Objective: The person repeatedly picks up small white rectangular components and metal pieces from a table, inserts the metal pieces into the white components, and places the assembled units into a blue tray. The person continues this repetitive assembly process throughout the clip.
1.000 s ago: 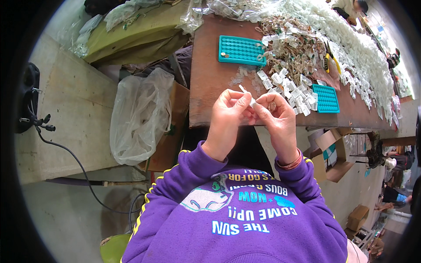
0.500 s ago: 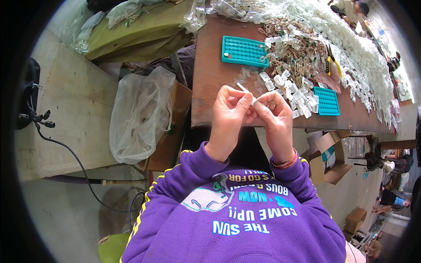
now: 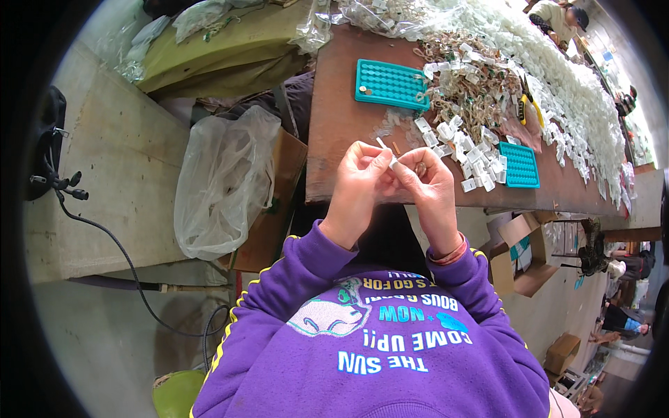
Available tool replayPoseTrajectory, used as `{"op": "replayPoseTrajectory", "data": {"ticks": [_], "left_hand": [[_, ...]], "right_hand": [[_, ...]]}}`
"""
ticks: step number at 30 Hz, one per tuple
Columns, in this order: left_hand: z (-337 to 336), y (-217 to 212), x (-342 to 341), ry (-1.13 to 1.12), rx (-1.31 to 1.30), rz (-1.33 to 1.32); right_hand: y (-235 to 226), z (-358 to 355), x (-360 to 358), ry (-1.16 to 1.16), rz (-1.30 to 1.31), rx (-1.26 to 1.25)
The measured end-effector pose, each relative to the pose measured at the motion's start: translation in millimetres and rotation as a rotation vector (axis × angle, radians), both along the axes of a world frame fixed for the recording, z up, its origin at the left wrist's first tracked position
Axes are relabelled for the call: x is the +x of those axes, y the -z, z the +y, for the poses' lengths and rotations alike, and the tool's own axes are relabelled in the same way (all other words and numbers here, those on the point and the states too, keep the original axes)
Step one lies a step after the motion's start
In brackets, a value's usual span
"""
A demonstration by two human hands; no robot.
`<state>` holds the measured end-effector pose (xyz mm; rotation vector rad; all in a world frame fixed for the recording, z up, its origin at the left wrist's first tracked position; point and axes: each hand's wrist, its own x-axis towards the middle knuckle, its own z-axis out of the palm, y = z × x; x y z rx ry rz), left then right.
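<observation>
My left hand (image 3: 361, 177) and right hand (image 3: 424, 182) have drawn closer together than a second ago, fingertips now meeting over the table (image 3: 334, 160) edge. Between them I pinch a small white piece (image 3: 387, 153), one end poking up (what it is, I cannot tell). It has barely moved, so I judge the fiddly fitting goes on. Teal tray (image 3: 390, 85) sits beyond.

A purple sweatshirt (image 3: 376, 341) is worn, its long sleeves (image 3: 306, 261) ending in ribbed cuffs at the wrists. Yellow stripes (image 3: 230, 341) are run along the outer sleeve seams. The chest is printed with pale and turquoise lettering and a small picture. A reddish bangle (image 3: 449, 256) is worn on the right wrist.
</observation>
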<state>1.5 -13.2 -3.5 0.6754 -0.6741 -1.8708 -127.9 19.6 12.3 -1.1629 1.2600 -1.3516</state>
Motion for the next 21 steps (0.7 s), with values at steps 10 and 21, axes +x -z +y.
{"op": "replayPoseTrajectory", "data": {"ticks": [10,21], "left_hand": [[-27.2,17.5,5.0,-0.407,-0.376,-0.251],[-41.4,28.2,9.6,-0.354,-0.282,-0.082]], "right_hand": [[-3.8,-35.8,-33.5,0.095,1.139,-0.364],[-1.8,-59.5,-17.0,-0.171,1.728,-0.35]]}}
